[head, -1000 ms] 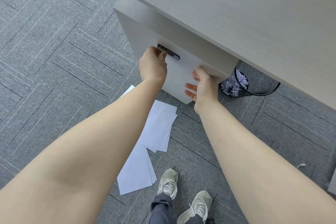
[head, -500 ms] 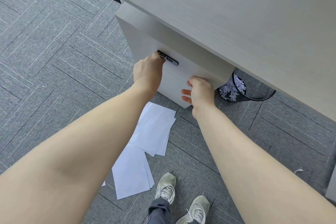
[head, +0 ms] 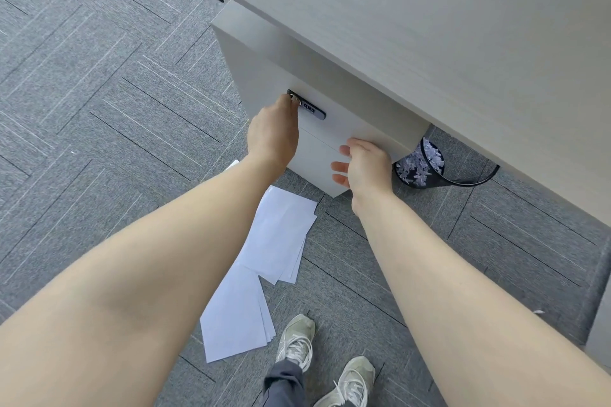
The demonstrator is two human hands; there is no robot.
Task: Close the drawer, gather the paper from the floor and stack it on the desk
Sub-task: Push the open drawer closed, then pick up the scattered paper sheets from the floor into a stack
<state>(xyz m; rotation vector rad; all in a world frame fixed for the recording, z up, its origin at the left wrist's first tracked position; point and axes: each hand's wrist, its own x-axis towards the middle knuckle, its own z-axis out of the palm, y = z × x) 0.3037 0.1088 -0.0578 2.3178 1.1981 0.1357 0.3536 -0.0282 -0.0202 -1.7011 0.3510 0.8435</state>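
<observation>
Both hands at the drawer point(head: 334, 139) front, under the desk point(head: 413, 20).
Left hand point(head: 272, 135): fingers curled at the lock point(head: 309, 108), grip width hidden. Right hand point(head: 367, 163): fingers loosely spread, holding nothing, beside the front's right part. Paper point(head: 261, 261): scattered on near floor point(head: 99, 109). Bin point(head: 426, 168): right of drawer.

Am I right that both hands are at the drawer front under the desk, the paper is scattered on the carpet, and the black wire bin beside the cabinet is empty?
Not quite: the black wire bin is not empty; the head view shows shredded paper inside it. The rest holds: the left hand and right hand are at the drawer front under the desk, and the paper lies scattered on the carpet.
</observation>
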